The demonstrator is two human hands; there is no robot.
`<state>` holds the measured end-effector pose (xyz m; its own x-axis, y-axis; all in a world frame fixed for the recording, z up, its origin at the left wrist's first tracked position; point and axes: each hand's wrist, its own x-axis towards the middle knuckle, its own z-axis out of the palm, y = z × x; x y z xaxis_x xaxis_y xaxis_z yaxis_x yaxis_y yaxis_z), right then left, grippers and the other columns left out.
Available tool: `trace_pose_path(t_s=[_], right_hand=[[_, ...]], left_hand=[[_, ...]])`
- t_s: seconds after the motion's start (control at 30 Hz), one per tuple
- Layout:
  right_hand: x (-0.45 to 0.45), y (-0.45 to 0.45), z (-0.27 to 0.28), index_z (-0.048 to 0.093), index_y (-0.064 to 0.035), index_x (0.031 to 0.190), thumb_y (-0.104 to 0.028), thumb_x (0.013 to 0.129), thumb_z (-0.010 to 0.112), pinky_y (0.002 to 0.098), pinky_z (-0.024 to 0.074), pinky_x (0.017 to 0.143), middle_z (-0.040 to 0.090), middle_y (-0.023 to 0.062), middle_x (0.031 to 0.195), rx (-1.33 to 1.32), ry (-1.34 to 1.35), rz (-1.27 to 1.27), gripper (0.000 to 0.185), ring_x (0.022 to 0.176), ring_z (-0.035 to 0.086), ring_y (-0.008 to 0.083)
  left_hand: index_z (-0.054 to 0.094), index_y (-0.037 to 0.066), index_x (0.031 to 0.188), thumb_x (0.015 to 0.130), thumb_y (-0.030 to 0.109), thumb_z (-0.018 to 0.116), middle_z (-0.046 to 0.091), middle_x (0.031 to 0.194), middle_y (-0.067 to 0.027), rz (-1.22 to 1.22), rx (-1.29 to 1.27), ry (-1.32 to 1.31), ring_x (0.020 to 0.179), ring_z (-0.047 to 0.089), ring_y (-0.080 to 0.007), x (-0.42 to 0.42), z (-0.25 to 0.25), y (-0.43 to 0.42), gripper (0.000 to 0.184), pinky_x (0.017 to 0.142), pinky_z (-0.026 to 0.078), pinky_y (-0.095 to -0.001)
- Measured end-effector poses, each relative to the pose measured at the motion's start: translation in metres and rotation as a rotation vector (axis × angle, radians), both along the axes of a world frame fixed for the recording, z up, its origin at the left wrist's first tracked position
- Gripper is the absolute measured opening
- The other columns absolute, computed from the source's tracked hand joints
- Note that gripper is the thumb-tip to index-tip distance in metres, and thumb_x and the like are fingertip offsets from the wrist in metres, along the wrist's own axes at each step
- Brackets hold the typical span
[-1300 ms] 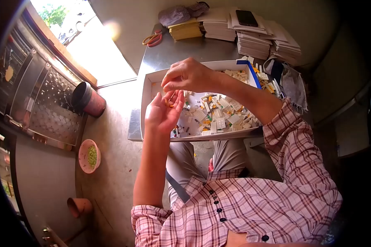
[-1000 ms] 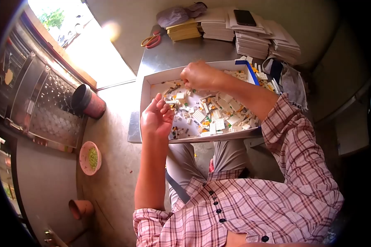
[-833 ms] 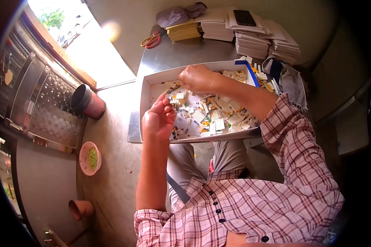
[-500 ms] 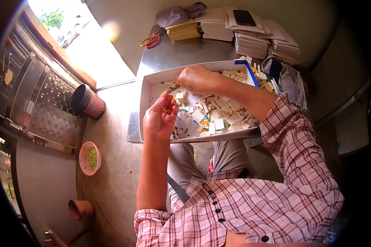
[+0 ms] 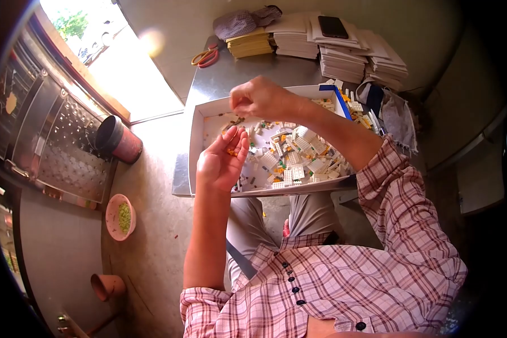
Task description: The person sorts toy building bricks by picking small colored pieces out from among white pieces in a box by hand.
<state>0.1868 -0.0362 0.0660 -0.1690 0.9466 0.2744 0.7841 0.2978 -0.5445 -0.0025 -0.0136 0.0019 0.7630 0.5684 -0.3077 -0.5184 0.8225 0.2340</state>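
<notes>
Cupped half open, palm up, the left hand (image 5: 222, 164) cradles small orange pieces (image 5: 231, 152) over the left part of a shallow white box (image 5: 197, 138).
Fingers curled toward the thumb, the right hand (image 5: 256, 99) hovers above the far side of the box; whether it pinches anything cannot be told. Inside the box, white bricks (image 5: 297, 172), blocky and flat, many studded, lie jumbled with orange, green and gray bits, thickest toward its right, while scissors (image 5: 207, 57) and paper stacks (image 5: 296, 45) sit beyond it.
</notes>
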Motion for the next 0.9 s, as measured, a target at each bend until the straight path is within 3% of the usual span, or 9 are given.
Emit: trace_pose_path(t_s=[0.1,0.2,0.3,0.4,0.7,0.9], right_hand=[[0.013,0.002,-0.007,0.070,-0.0054,0.079,-0.007,0.072,0.060,0.0426,0.0516,0.066,0.066,0.0178,0.076,-0.121,-0.525,-0.245,0.012,0.071,0.065,0.0336],[0.016,0.008,-0.026,0.070,-0.0054,0.076,-0.009,0.070,0.062,0.0426,0.0519,0.065,0.066,0.0177,0.076,-0.082,-0.714,-0.290,0.011,0.071,0.066,0.0305],[0.016,0.008,-0.024,0.070,-0.0075,0.076,-0.009,0.069,0.062,0.0408,0.0517,0.064,0.066,0.0146,0.075,-0.096,-0.671,-0.272,0.011,0.071,0.066,0.0287],[0.028,0.008,-0.024,0.070,-0.0105,0.076,-0.008,0.070,0.060,0.0392,0.0513,0.063,0.067,0.0104,0.075,-0.202,-0.459,-0.230,0.011,0.071,0.065,0.0284],[0.016,0.011,-0.036,0.069,-0.0131,0.074,-0.009,0.068,0.061,0.0374,0.0511,0.064,0.067,0.0074,0.074,-0.011,-0.793,-0.277,0.011,0.072,0.065,0.0261],[0.029,0.005,-0.026,0.069,-0.0120,0.073,-0.010,0.069,0.060,0.0368,0.0515,0.064,0.067,0.0073,0.074,-0.175,-0.443,-0.242,0.010,0.072,0.065,0.0259]], left_hand=[[0.054,-0.010,0.111,0.096,0.009,0.043,0.057,0.110,-0.0202,-0.006,-0.006,-0.044,0.101,0.055,-0.0281,-0.003,-0.011,0.007,0.027,0.093,0.048,-0.0365],[0.055,-0.008,0.111,0.095,0.009,0.044,0.058,0.107,-0.0193,-0.006,0.019,-0.028,0.097,0.056,-0.0268,-0.003,-0.011,0.006,0.026,0.089,0.049,-0.0359],[0.055,-0.006,0.110,0.095,0.009,0.045,0.059,0.105,-0.0182,-0.008,0.045,0.000,0.092,0.056,-0.0259,-0.005,-0.011,0.006,0.024,0.084,0.050,-0.0357],[0.055,-0.006,0.106,0.094,0.010,0.047,0.060,0.099,-0.0159,0.031,0.076,0.064,0.085,0.058,-0.0232,-0.003,-0.005,0.002,0.021,0.079,0.051,-0.0339],[0.057,-0.004,0.102,0.094,0.010,0.048,0.061,0.094,-0.0133,0.053,0.108,0.119,0.079,0.058,-0.0217,-0.002,-0.002,0.000,0.019,0.073,0.052,-0.0326],[0.057,-0.003,0.100,0.093,0.010,0.048,0.062,0.093,-0.0129,0.047,0.113,0.111,0.078,0.059,-0.0215,-0.003,-0.005,0.001,0.018,0.072,0.052,-0.0325]])
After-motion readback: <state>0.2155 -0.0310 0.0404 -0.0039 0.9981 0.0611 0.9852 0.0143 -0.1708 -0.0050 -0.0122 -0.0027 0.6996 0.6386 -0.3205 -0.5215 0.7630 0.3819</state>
